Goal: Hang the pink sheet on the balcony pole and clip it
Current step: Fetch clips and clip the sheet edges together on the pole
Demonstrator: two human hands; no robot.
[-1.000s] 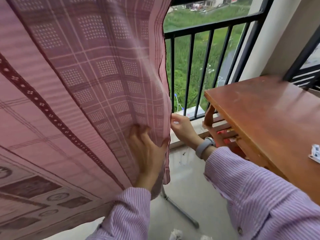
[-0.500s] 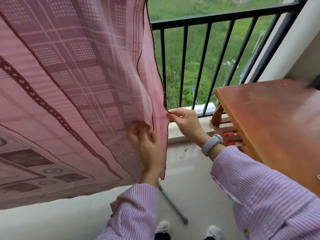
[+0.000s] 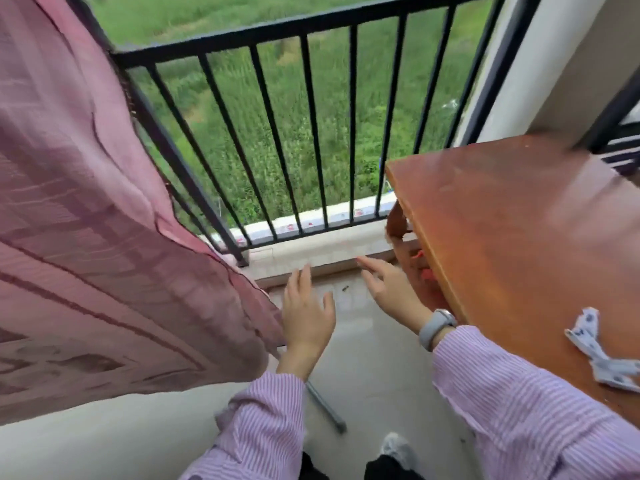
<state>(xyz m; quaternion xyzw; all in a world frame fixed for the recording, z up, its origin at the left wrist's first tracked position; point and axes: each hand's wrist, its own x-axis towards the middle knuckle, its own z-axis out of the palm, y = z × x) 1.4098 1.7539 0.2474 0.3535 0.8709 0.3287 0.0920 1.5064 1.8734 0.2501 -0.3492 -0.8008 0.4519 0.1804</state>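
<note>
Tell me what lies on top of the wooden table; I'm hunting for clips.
On the wooden table, near its right edge, lies one small white patterned piece; too blurred to say whether it is a clip. The rest of the tabletop in view is bare. Its far right part is out of frame.

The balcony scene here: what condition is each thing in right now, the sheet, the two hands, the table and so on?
Pink sheet: hanging, billowing, held by neither hand.
Left hand: open, fingers spread, beside the sheet's edge.
Right hand: open, empty, near the table.
Watch: worn on the right wrist.
Wooden table: upright by the railing.
Patterned cloth piece: lying on the table.
Railing: bare where visible.
</note>
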